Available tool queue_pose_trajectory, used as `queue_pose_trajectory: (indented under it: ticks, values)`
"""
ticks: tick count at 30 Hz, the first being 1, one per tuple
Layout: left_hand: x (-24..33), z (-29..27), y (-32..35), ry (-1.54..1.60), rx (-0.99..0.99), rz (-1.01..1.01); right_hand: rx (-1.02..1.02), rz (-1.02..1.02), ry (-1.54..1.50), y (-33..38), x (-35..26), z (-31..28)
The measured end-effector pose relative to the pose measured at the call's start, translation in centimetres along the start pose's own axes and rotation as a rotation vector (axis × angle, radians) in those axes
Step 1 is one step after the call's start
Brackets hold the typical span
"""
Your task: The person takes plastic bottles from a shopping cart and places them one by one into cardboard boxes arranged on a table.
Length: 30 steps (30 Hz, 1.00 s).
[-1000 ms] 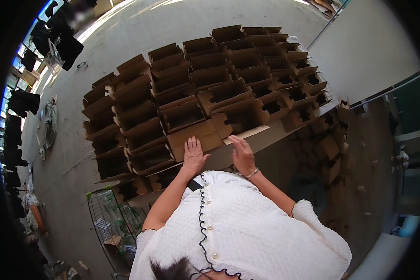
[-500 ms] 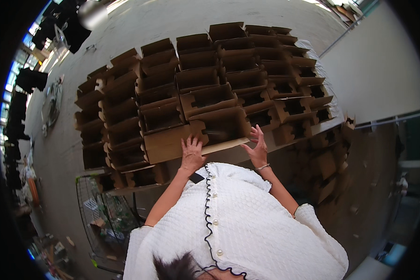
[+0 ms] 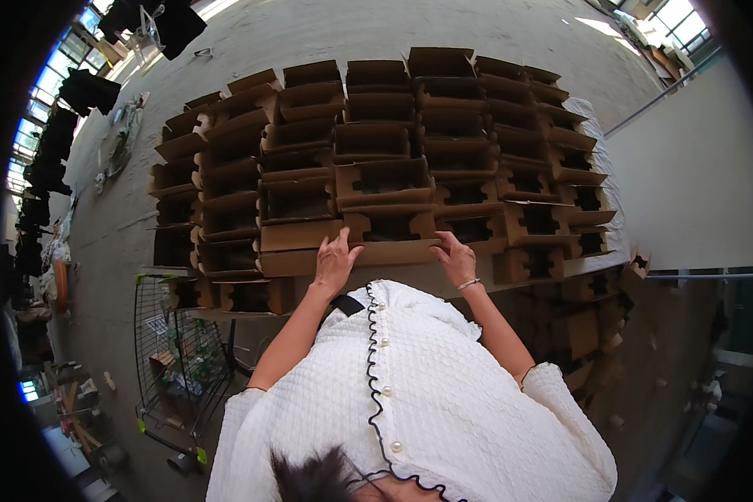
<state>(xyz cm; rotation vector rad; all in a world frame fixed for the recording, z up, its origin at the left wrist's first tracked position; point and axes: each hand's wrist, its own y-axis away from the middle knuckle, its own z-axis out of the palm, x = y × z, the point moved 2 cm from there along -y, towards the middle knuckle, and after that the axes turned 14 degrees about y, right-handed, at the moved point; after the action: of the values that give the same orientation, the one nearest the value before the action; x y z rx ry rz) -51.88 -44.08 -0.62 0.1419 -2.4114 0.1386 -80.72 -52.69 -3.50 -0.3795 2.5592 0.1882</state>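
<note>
At the near edge of a raised bed of brown boxes, both my hands are on one open cardboard box [image 3: 397, 252]. The fingers of my left hand [image 3: 335, 262] bend over its left front corner, with the thumb along the front panel. My right hand [image 3: 457, 262] pinches the right front corner between thumb and fingers. The notched end flaps stand up on either side of the dark opening. Left of it lies a closed-looking cardboard box [image 3: 297, 263], next to my left hand.
Rows of open-topped boxes [image 3: 376, 138] spread beyond my hands. A black wire cart [image 3: 176, 356] stands at lower left. More cardboard boxes [image 3: 581, 335] are heaped low on the right. A pale panel [image 3: 690, 184] rises at the right.
My right hand has gone from spread fingers to a pinch at the box corner. The box's front panel now faces me more fully, and its left end flap has shifted. The view has tilted.
</note>
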Motion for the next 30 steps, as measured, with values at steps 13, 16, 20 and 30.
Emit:
queue_pose_trajectory:
  ticks: [13, 16, 20, 30]
  values:
    - [0.4, 1.1, -2.9, -0.338, 0.040, 0.237, 0.170, 0.065, 0.236, -0.4, -1.8, 0.8]
    - [0.0, 1.2, -2.3, -0.335, -0.129, 0.162, 0.249, 0.053, 0.356, -0.3, -3.1, -0.8]
    - [-0.3, 1.4, -1.5, -0.344, -0.053, 0.177, 0.296, -0.152, 0.390, -0.4, -4.3, -1.9]
    - [0.9, 1.4, -2.3, -0.535, -0.030, 0.338, 0.307, -0.365, 0.581, -1.5, -2.4, 1.8]
